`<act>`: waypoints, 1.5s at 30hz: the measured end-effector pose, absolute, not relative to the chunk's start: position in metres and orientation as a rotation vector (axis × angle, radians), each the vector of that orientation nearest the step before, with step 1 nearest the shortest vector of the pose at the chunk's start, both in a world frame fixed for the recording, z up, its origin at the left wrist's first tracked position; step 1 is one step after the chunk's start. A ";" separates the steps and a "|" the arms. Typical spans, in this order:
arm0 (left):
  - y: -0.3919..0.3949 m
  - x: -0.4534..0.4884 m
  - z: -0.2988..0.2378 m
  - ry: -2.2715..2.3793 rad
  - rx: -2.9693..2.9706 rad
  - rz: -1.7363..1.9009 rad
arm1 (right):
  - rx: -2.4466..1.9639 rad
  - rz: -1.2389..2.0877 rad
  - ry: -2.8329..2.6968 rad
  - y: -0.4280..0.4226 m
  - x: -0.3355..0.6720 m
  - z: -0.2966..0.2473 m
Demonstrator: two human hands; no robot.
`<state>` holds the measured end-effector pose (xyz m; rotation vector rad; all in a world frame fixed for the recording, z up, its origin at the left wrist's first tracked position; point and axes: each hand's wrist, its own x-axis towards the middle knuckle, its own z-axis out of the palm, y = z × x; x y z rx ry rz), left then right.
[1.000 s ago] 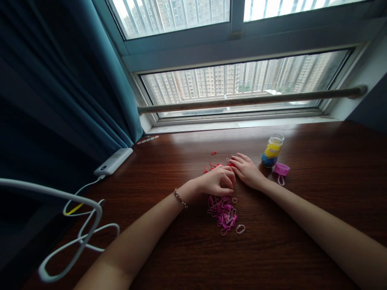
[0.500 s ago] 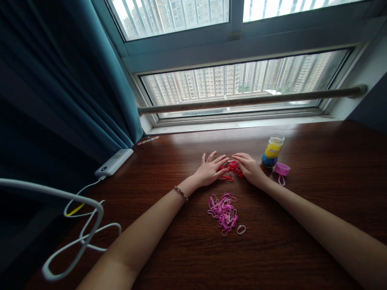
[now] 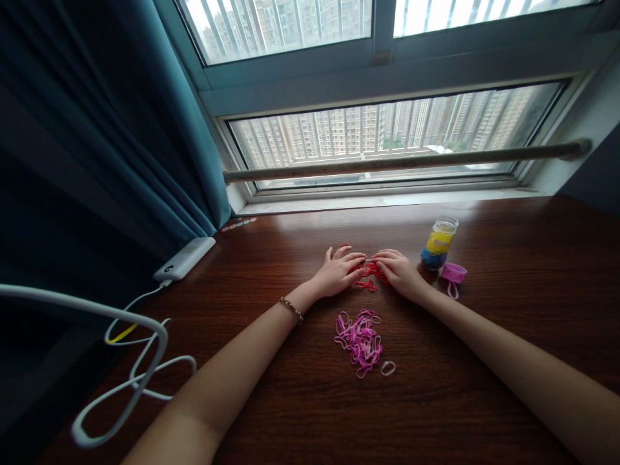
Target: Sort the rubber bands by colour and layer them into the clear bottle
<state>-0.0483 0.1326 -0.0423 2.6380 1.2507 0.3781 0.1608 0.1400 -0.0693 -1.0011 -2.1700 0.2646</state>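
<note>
A small heap of red rubber bands [image 3: 369, 274] lies on the dark wooden table [image 3: 508, 310] between my hands. My left hand [image 3: 336, 272] rests flat at the heap's left side, fingers stretched out and touching the bands. My right hand [image 3: 400, 270] lies at the heap's right side, fingers extended onto the bands. Nearer to me sits a pile of pink rubber bands [image 3: 361, 339], with one loose pale band [image 3: 388, 368] beside it. I wear a beaded bracelet [image 3: 291, 309] on my left wrist.
A small glass jar [image 3: 438, 244] with yellow and blue bands stands right of my right hand, its pink lid [image 3: 454, 274] beside it. A white power bank [image 3: 185, 258] and looped white cable [image 3: 140, 374] lie at the left by the teal curtain [image 3: 111, 142].
My left hand left the pink pile, moved up to the red bands and spread flat. Both hands have drawn the red bands together into one small heap.
</note>
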 end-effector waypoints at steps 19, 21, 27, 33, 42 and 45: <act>0.144 -0.058 -0.050 1.438 2.207 1.252 | -0.833 1.044 -1.745 0.105 0.146 -0.041; 0.146 -0.059 -0.050 1.435 2.147 1.278 | -0.679 1.268 -1.917 0.094 0.139 -0.034; 0.148 -0.060 -0.052 1.313 1.960 1.289 | -0.622 1.016 -2.244 0.082 0.136 -0.027; 0.139 -0.057 -0.038 1.029 2.012 1.073 | -0.945 0.189 -2.175 0.114 0.155 -0.049; 0.132 -0.051 -0.033 0.859 2.368 0.913 | -1.165 0.072 -2.264 0.124 0.157 -0.066; 0.138 -0.052 -0.041 1.052 2.406 1.029 | -1.109 0.154 -2.216 0.126 0.158 -0.063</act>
